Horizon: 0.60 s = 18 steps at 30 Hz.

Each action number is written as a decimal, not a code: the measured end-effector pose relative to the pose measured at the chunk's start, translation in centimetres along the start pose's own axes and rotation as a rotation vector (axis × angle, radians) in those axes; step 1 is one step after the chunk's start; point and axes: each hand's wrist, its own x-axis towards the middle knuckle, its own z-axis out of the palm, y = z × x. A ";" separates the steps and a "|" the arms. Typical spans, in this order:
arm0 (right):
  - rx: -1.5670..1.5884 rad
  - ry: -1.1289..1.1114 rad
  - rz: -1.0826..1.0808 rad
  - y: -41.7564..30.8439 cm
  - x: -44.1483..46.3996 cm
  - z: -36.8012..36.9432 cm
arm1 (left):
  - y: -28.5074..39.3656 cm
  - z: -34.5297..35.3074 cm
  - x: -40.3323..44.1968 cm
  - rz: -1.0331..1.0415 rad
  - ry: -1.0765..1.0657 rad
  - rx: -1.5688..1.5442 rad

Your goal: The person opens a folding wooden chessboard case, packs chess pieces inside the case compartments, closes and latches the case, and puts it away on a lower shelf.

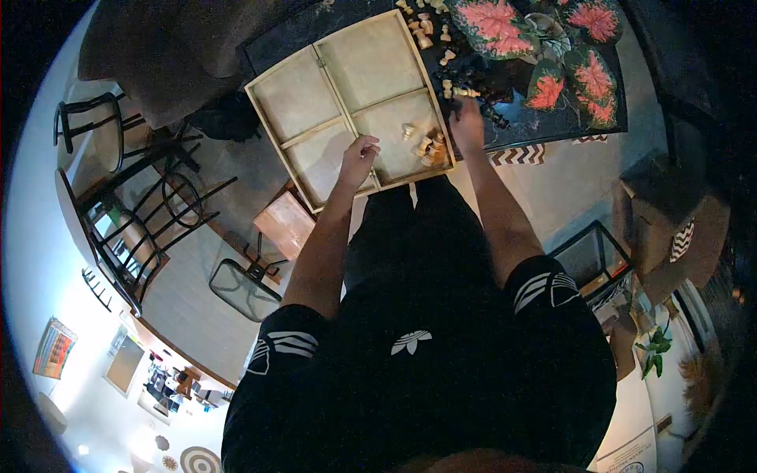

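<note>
Left hand [361, 158] curled, right hand [468, 130] extended, grips unclear | dark chess pieces [497, 96], right, could drop off counter's [532, 131] near edge if nudged

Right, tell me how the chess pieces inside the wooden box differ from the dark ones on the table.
The boxed pieces are cream to brown, while the dark pieces look nearly black. The boxed pieces lie in one compartment of the wooden box; the dark pieces are outside it, on the table. Both are loose groups.
</note>
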 end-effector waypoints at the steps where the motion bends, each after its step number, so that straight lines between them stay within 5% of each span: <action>1: -0.099 0.125 -0.031 1.5 1.1 0.5 | 0.1 0.0 -0.1 0.000 0.000 -0.001; 7: -0.439 -0.092 -0.069 2.0 4.2 -0.3 | 1.8 -0.7 -1.8 0.074 0.032 0.086; 10: -0.570 -0.207 -0.002 2.2 5.2 0.1 | 3.4 -0.7 -2.6 -0.054 0.038 -0.057; 15: -0.542 -0.189 0.052 0.3 3.0 -1.3 | 7.9 -0.7 -5.9 0.010 -0.177 -0.276; 18: -0.432 -0.085 -0.083 0.1 0.3 -0.9 | 11.1 0.1 -6.6 -0.005 -0.049 -0.358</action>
